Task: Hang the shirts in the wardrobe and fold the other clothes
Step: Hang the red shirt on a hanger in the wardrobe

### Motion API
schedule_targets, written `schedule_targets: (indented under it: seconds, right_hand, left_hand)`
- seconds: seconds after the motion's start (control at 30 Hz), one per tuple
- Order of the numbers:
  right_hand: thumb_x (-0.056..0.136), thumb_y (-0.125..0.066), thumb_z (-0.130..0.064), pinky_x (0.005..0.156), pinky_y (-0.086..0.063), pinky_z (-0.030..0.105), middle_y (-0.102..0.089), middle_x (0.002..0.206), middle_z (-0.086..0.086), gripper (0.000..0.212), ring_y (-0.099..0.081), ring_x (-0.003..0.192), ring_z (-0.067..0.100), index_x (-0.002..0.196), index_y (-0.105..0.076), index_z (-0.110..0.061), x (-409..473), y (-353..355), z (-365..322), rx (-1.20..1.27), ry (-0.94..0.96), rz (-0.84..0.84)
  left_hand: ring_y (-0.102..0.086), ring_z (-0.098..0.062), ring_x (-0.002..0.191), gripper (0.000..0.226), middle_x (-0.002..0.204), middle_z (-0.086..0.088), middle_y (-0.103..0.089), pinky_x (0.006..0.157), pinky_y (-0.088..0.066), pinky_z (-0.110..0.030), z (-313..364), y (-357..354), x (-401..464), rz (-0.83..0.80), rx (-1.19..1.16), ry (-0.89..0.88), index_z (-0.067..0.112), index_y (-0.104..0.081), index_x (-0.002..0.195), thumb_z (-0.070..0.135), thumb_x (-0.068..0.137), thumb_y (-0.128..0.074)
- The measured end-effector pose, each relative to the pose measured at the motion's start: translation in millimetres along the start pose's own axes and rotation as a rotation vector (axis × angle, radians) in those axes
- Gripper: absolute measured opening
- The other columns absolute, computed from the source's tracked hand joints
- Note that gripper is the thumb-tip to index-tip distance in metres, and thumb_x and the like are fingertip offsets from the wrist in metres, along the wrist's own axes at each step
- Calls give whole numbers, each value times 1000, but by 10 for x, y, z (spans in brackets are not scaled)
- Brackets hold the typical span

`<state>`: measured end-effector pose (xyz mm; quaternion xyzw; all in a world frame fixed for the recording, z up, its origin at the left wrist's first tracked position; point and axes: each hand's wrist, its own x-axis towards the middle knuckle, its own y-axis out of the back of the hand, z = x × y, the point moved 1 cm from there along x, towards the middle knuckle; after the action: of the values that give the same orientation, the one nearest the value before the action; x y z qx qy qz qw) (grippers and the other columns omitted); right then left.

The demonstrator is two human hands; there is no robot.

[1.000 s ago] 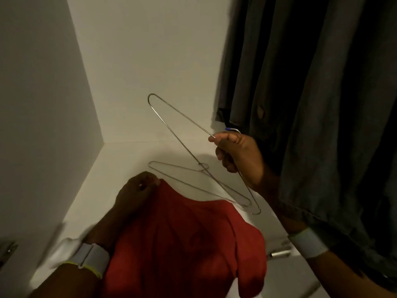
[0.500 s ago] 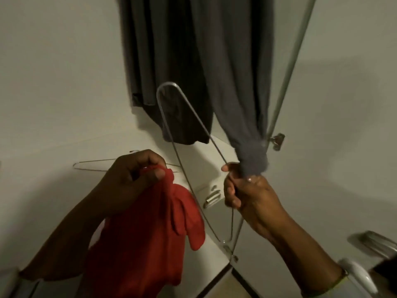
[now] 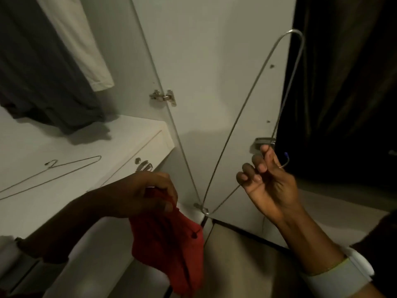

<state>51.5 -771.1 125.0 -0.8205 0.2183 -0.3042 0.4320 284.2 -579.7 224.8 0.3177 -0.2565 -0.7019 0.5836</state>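
1. Left hand point(image 3: 139, 194), 7 o'clock low: fingers curled, pinching the top edge of the red shirt point(image 3: 169, 250). Shirt hangs bunched below the fist, off any surface.
2. Right hand point(image 3: 270, 181), 4 o'clock: palm up, fingers curled round the neck of the wire hanger point(image 3: 253, 117). Blue-tipped hook sticks out at 3 o'clock of the fingers. Hanger triangle stands on end, one corner up at 1 o'clock, the other down by the door's bottom edge at 6 o'clock.
3. Change over the last second: hanger was lifted off the shelf point(image 3: 71, 151) and swung out in front of the open door point(image 3: 214, 82); it stood close beside the shirt half a second ago, now well apart.
4. Shirt went from draped wide over the left arm to gathered in one fist.
5. Read: hanger in hand, shirt not yet on it. Next is likely finding the neck opening and feeding a hanger corner in; bunched fabric may make that fiddly.
6. Farther, 9 o'clock: spare hanger point(image 3: 53, 171) lies flat on the shelf.
7. Farthest, 10–11 o'clock: grey garment point(image 3: 38, 72) and pale garment point(image 3: 79, 41) hang inside. Dark curtain point(image 3: 343, 82) at 2 o'clock.
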Motion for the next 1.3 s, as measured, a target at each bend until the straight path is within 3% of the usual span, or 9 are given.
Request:
schedule_targets:
  seconds: [0.1,0.27,0.4,0.47,0.6,0.83,1.03,1.2,1.3]
  right_hand:
    - [105,-44,-28,71,-43,26,-56,71,-9,25,-48,59,7,104,-69,-27,-233,70,-368,166,89,13]
    - [105,-44,-30,72,-44,26,-54,69,-9,26,-47,59,6,102,-70,-28,-447,69,-457,333,167,55]
    - [102,-50,-25,65,-47,27,-51,64,-6,25,-46,53,9,94,-73,-24,-609,174,-151,238,99,195]
    - [91,-74,-24,67,-50,30,-53,66,-2,6,-50,56,13,94,-73,-19,-667,263,-70,109,64,167]
    - [72,-94,-34,66,-50,31,-57,71,10,37,-55,62,21,92,-73,-10,-731,496,-66,-225,-91,159]
    - [95,-64,-19,77,-53,37,-64,75,15,17,-66,75,31,96,-78,-9,-735,668,-261,-742,-159,151]
    - [99,-65,-18,80,-51,28,-69,73,7,17,-64,75,17,98,-81,-16,-632,710,-491,-1087,-203,26]
    - [97,-67,-13,73,-51,38,-73,70,7,18,-65,73,30,97,-83,-21,-557,609,-610,-1334,-221,-148]
    - [98,-67,-13,74,-52,42,-73,73,8,15,-64,76,34,95,-81,-15,-515,503,-711,-1533,-252,-237]
  left_hand:
    - [-69,-19,97,8,99,7,-68,81,-54,-22,245,-226,280,-93,-17,-22,21,-79,98,16,92,-77]
    - [-69,-17,92,7,94,7,-68,78,-55,-23,498,-435,573,-38,-60,-74,26,-81,90,21,85,-80]
    - [-70,-17,89,8,91,5,-70,81,-52,-21,654,-434,774,37,-109,-170,18,-81,91,14,84,-79]
    - [-70,-17,89,9,92,5,-71,84,-52,-23,705,-384,831,66,-114,-235,15,-80,92,11,84,-79]
    - [-70,-18,87,7,90,3,-72,83,-52,-24,738,-259,848,130,-156,-284,13,-80,91,15,85,-80]
    - [-69,-17,84,8,88,3,-72,82,-52,-24,636,-96,790,205,-179,-328,10,-81,91,9,84,-78]
    - [-68,-15,83,24,86,2,-72,78,-52,-22,454,-50,684,289,-278,-318,13,-82,90,35,80,-84]
    - [-68,-15,81,10,84,1,-71,78,-52,-21,382,-55,626,225,-269,-267,10,-83,88,8,79,-80]
    - [-68,-14,83,12,85,2,-71,79,-52,-20,394,-64,641,188,-267,-252,11,-84,89,8,78,-82]
